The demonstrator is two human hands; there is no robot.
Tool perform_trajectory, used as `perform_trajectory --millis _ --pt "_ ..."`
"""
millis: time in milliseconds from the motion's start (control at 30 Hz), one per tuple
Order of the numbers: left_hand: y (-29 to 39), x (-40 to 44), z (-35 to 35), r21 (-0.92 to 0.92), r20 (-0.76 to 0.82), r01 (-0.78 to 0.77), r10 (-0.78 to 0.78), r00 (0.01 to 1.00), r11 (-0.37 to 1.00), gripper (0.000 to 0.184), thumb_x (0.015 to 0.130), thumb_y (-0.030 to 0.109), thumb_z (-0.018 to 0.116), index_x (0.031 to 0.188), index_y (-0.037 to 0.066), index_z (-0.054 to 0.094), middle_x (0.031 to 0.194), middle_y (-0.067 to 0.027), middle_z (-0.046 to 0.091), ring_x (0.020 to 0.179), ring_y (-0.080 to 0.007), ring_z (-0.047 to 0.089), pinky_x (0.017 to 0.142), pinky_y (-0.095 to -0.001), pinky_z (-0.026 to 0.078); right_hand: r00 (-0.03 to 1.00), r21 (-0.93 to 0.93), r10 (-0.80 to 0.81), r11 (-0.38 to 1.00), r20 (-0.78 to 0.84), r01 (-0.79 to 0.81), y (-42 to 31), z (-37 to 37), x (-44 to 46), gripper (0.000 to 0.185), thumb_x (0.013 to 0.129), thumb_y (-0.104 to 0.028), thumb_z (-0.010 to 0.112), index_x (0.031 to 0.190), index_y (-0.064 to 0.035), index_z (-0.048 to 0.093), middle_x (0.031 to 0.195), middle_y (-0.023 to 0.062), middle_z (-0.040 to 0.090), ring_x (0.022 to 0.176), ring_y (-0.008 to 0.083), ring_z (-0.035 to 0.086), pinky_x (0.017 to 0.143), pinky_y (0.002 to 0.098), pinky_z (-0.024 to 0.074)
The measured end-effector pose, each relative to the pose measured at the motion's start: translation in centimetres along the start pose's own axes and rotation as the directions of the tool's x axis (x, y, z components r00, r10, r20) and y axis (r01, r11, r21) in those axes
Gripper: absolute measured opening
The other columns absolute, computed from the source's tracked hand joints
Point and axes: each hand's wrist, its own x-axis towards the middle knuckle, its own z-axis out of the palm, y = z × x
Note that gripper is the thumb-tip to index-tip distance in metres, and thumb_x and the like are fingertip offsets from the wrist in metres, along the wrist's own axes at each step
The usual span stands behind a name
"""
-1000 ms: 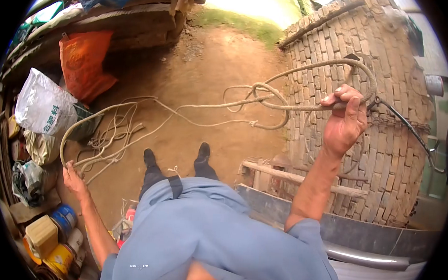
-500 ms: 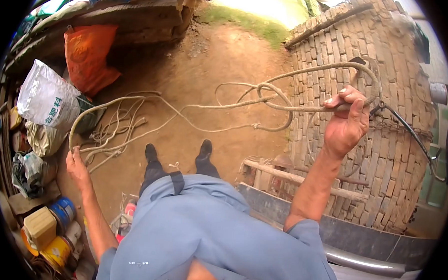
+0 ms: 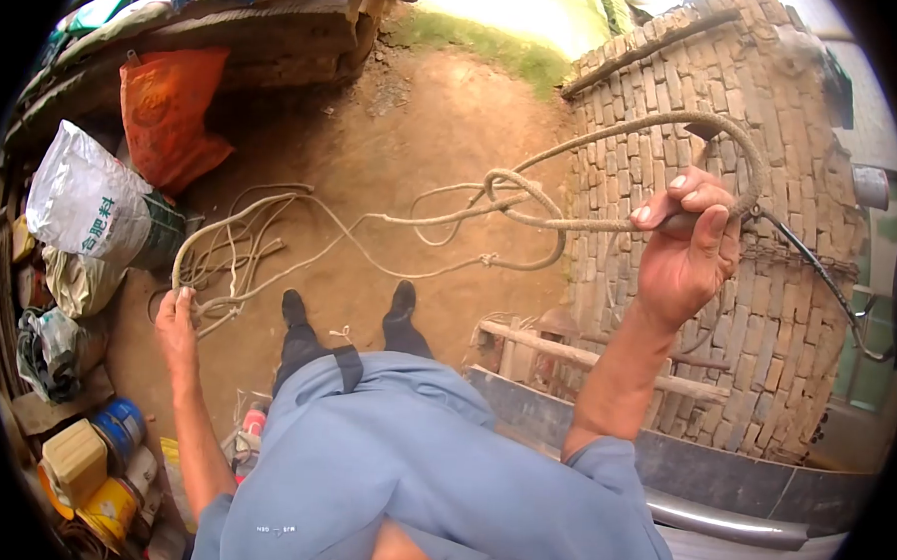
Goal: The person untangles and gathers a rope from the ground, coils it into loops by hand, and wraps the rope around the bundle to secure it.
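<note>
Presently two hands point(image 3: 178, 326) point(image 3: 687, 262), both closed on rope point(image 3: 596, 225); two shoes point(image 3: 294, 308) point(image 3: 403, 298), one orange bag point(image 3: 170, 118).

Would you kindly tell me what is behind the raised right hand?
Behind the right hand there is brickwork, visible around it. The bricks directly behind the palm are covered, as is part of the rope within its grip.
</note>
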Motion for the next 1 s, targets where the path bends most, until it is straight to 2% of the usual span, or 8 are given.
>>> perform_trajectory --millis 167,333,533,700,733,800,900,1000 --pt "1.3 -0.4 2.9 -0.072 0.092 -0.063 0.069 0.993 0.995 0.022 0.1 0.025 0.06 0.102 0.005 0.071 0.076 0.0033 0.055 0.063 -0.0069 0.047 0.057 -0.0249 0.04 1.0 0.077 0.011 0.997 0.011 -0.012 -0.5 0.8 0.3 0.032 0.109 -0.026 0.047 0.101 0.0026 0.058 0.103 0.018 0.058 0.063 0.0192 0.061 0.058 0.0326 0.0557" --pt "4.4 -1.8 7.6 -0.195 0.317 0.067 -0.002 0.948 0.978 0.021 0.097 0.02 0.061 0.106 0.003 0.07 0.079 0.0019 0.059 0.065 -0.007 0.052 0.058 -0.0245 0.043 0.997 0.256 0.023 0.966 0.078 -0.042 -1.2 2.4 0.7 0.033 0.109 -0.029 0.046 0.101 0.0006 0.057 0.104 0.0168 0.056 0.061 0.0187 0.061 0.056 0.0325 0.0553" --pt "7.0 -3.1 14.0 -0.003 0.291 -0.174 0.168 0.942 0.985 0.031 0.093 0.016 0.068 0.121 0.003 0.064 0.08 -0.0067 0.061 0.065 -0.016 0.058 0.059 -0.0313 0.048 0.984 0.327 -0.028 0.944 0.177 -0.032 -2.3 5.2 1.4 0.035 0.109 -0.032 0.046 0.103 0.0002 0.056 0.104 0.0162 0.055 0.06 0.019 0.062 0.054 0.0308 0.0562" --pt "11.2 -4.8 16.8 -0.046 0.315 -0.24 0.242 0.918 0.97 0.078 0.085 0.015 0.078 0.152 0.014 0.038 0.09 -0.013 0.063 0.075 -0.0267 0.065 0.074 -0.0431 0.054 0.969 0.383 -0.039 0.922 0.243 -0.059 -2.5 7.4 1.0 0.036 0.109 -0.034 0.045 0.103 0.0002 0.055 0.104 0.0157 0.053 0.058 0.0189 0.06 0.052 0.03 0.0562" --pt "11.1 -5.0 17.6 -0.045 0.309 -0.234 0.236 0.921 0.971 0.078 0.085 0.015 0.078 0.152 0.014 0.038 0.09 -0.013 0.063 0.075 -0.0267 0.065 0.074 -0.0431 0.054 0.971 0.363 -0.019 0.929 0.238 -0.071 -2.6 8.0 0.9 0.038 0.109 -0.036 0.044 0.099 -0.0005 0.052 0.102 0.0151 0.051 0.056 0.0187 0.059 0.05 0.0295 0.0557" --pt "10.9 -5.4 19.3 0.051 0.321 -0.628 0.583 0.747 0.776 0.076 0.086 0.02 0.078 0.152 0.02 0.041 0.104 -0.0151 0.062 0.087 -0.0336 0.066 0.079 -0.0459 0.055 0.973 0.363 0.003 0.927 0.23 -0.089 -2.6 9.1 0.4 0.038 0.109 -0.037 0.045 0.097 -0.0009 0.051 0.102 0.015 0.05 0.056 0.0186 0.059 0.049 0.0294 0.0555" --pt "12.0 -6.4 20.5 0.045 0.529 -0.531 0.431 0.731 0.846 0.072 0.085 0.024 0.078 0.149 0.024 0.045 0.112 -0.0162 0.06 0.096 -0.0379 0.064 0.081 -0.0467 0.055 0.973 0.37 0.045 0.92 0.227 -0.129 -2.3 10.1 -0.3 0.04 0.108 -0.039 0.047 0.093 -0.0015 0.048 0.1 0.0146 0.05 0.054 0.0185 0.058 0.047 0.0296 0.0553" --pt "12.1 -6.8 21.9 0.017 0.527 -0.566 0.473 0.706 0.824 0.067 0.085 0.026 0.078 0.145 0.02 0.05 0.104 -0.0146 0.058 0.094 -0.0349 0.063 0.08 -0.0454 0.053 0.969 0.347 0.105 0.92 0.225 -0.181 -2.3 11.1 -1.4 0.042 0.106 -0.04 0.05 0.09 -0.0013 0.048 0.097 0.0138 0.05 0.052 0.0183 0.057 0.045 0.0301 0.0554"
